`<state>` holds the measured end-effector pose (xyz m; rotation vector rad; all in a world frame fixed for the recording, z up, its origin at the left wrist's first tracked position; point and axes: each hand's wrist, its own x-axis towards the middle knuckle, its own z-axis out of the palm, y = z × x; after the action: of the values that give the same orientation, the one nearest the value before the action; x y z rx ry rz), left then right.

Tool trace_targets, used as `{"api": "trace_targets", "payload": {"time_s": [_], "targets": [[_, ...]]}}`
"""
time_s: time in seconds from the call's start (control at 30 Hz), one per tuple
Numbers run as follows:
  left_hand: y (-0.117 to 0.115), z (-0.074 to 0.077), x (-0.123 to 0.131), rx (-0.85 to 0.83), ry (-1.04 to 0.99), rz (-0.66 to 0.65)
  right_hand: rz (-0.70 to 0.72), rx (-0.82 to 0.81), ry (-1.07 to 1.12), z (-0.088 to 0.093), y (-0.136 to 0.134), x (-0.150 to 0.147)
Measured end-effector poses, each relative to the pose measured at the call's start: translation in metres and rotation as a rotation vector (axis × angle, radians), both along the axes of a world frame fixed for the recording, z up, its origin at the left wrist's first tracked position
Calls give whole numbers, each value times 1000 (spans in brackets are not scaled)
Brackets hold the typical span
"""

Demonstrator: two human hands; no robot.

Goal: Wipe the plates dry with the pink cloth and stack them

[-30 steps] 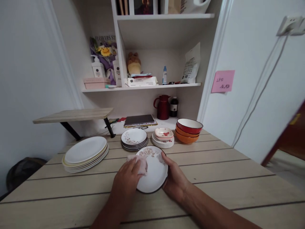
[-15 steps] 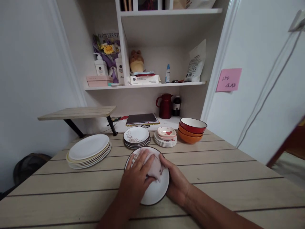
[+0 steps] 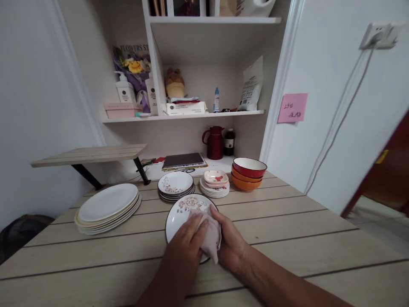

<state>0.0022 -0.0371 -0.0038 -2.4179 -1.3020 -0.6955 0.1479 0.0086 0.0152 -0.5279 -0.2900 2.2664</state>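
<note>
A white plate (image 3: 176,215) with a dark rim and brown flowers is tilted up in front of me, above the wooden table. My right hand (image 3: 232,243) grips its right edge, thumb on the front. Over the plate's lower right, my left hand (image 3: 188,245) presses a pale pink cloth (image 3: 211,238), fingers closed on it. One corner of the cloth hangs down past the fingers. Just behind stands a stack of matching flowered plates (image 3: 175,183).
Large white plates (image 3: 108,202) are piled at left. Small plates with square dishes (image 3: 215,181) and stacked red and orange bowls (image 3: 249,170) stand farther back. A low wooden stand (image 3: 92,154), a laptop-like dark slab (image 3: 182,160) and a red jug (image 3: 214,143) lie beyond.
My left hand has slid the cloth from the plate's upper middle down to its lower right, uncovering the flowers. The camera view has turned slightly right.
</note>
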Motion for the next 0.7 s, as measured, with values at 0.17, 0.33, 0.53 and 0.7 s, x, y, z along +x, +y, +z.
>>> {"api": "trace_targets", "payload": {"time_s": [0.17, 0.33, 0.53, 0.7], "targets": [[-3, 9, -4, -180, -113, -8, 3, 3, -16, 3, -1, 2], [-6, 20, -22, -176, -183, -46, -25, 7, 7, 13, -3, 3], [-3, 26, -22, -139, -111, -180, 10, 35, 19, 6, 1, 4], [-3, 26, -22, -212, -55, -204, 29, 65, 29, 2, 5, 6]]}}
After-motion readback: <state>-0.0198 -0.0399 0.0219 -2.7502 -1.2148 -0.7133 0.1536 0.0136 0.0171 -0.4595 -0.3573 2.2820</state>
